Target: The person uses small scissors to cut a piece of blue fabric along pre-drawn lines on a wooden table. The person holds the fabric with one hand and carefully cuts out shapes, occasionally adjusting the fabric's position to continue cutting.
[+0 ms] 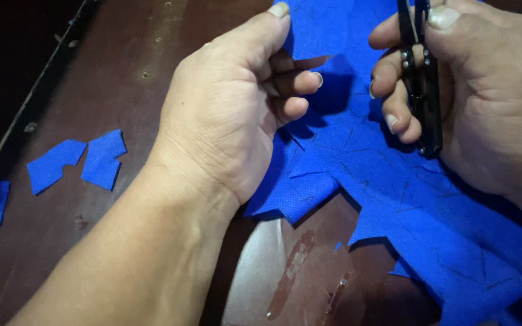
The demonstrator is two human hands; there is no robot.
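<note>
The left hand (225, 115) pinches the edge of a blue cloth (394, 199) between thumb and fingers; the right hand (460, 90) is closed around black snips (424, 90), held upright over the same cloth. The cloth lies on the dark brown bench (122, 78), spreading right; two small blue scraps (77, 162) lie well apart to the left.

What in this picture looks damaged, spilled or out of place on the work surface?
The brown table top looks worn: near the bottom, below the blue fabric, a glossy patch shows peeling streaks. Three cut blue pieces lie scattered at the left, apart from the main sheet.
</note>
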